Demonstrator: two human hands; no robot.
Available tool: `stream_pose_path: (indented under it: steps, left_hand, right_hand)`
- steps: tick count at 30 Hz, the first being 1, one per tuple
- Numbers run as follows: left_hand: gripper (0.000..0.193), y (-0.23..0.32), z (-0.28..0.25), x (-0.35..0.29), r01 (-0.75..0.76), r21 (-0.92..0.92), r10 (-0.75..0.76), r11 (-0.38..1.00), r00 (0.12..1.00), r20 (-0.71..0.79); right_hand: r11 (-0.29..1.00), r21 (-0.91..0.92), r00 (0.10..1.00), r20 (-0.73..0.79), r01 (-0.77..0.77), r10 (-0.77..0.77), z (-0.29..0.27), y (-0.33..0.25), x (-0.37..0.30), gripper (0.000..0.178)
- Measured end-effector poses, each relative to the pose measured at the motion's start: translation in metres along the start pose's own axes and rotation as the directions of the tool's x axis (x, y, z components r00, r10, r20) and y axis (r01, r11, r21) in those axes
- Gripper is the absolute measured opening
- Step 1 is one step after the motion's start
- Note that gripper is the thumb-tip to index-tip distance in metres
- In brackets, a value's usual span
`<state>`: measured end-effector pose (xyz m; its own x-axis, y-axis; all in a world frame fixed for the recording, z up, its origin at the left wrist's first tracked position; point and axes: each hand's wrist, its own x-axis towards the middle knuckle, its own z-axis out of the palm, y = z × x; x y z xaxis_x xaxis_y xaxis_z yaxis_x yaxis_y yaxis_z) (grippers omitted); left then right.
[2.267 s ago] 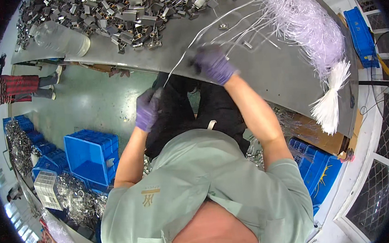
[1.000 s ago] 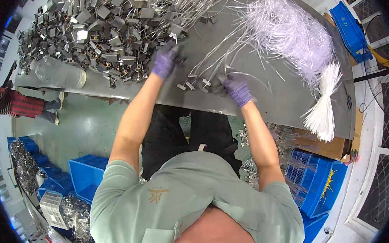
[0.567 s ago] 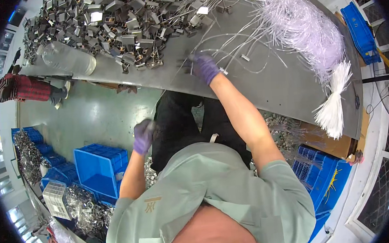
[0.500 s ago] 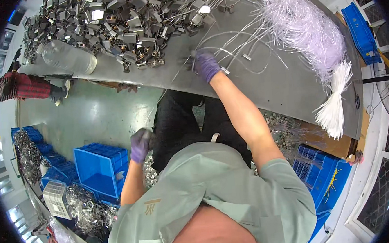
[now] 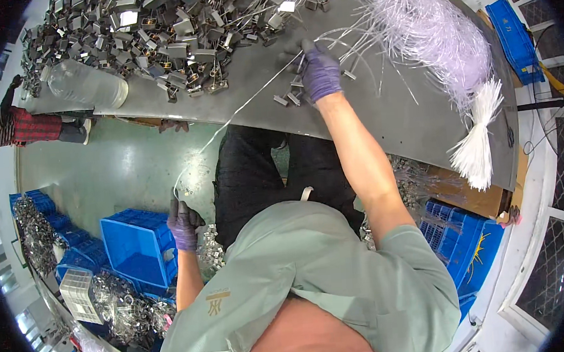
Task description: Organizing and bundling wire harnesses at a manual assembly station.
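A thin white cable (image 5: pixel 227 123) runs from the table edge down to my left hand (image 5: pixel 183 225), which pinches one end low on the left, above the floor. My right hand (image 5: pixel 322 73), reaching over the tabletop, has its fingers closed on the cable's other stretch. Both hands wear purple gloves with dark fingertips. Several small silver connector pieces (image 5: pixel 288 99) lie just left of my right wrist. Beyond the right fingers, more white cables (image 5: pixel 345 44) fan out from a large bundle (image 5: pixel 429 41). Whatever is under my right fingers is hidden.
A heap of dark grey metal-cased parts (image 5: pixel 154 38) covers the far left of the table (image 5: pixel 402 118). A clear plastic bottle (image 5: pixel 86 85) lies by its edge. Blue crates (image 5: pixel 140 248) stand on the floor at left and right (image 5: pixel 453 242). Another person (image 5: pixel 30 128) is at far left.
My left hand has moved down and left. My right hand has shifted slightly right and up, and the cable between them shows more fully. Small silver pieces beside the right wrist have come into view.
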<state>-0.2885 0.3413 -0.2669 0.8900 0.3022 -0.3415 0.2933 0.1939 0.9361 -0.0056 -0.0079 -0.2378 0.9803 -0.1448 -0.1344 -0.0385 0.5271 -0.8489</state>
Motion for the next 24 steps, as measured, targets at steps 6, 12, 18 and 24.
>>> stream_pose_path:
  steps: [6, 12, 18, 24]
  left_hand:
    - [0.060, 0.022, 0.012, 0.001, 0.009, 0.039, -0.010, 0.999, 0.999, 0.034]
    - [0.065, 0.033, 0.046, 0.007, 0.153, -0.108, -0.113, 0.982, 0.943, 0.313]
    - [0.073, 0.039, 0.073, 0.010, 0.220, -0.097, -0.177, 0.971, 0.928, 0.329]
    - [0.076, 0.059, 0.103, 0.016, 0.256, -0.179, -0.166, 0.950, 0.898, 0.407]
  right_hand:
    - [0.989, 0.092, 0.992, 0.056, -0.117, 0.112, 0.000, 0.001, -0.012, 0.028]
    - [0.533, -0.754, 0.911, 0.405, 0.383, -0.080, 0.016, 0.007, -0.037, 0.028]
    - [0.728, -0.682, 0.953, 0.259, 0.063, 0.160, 0.016, -0.036, -0.041, 0.039]
    - [0.802, -0.597, 0.982, 0.158, 0.009, 0.106, 0.023, -0.049, -0.049, 0.032]
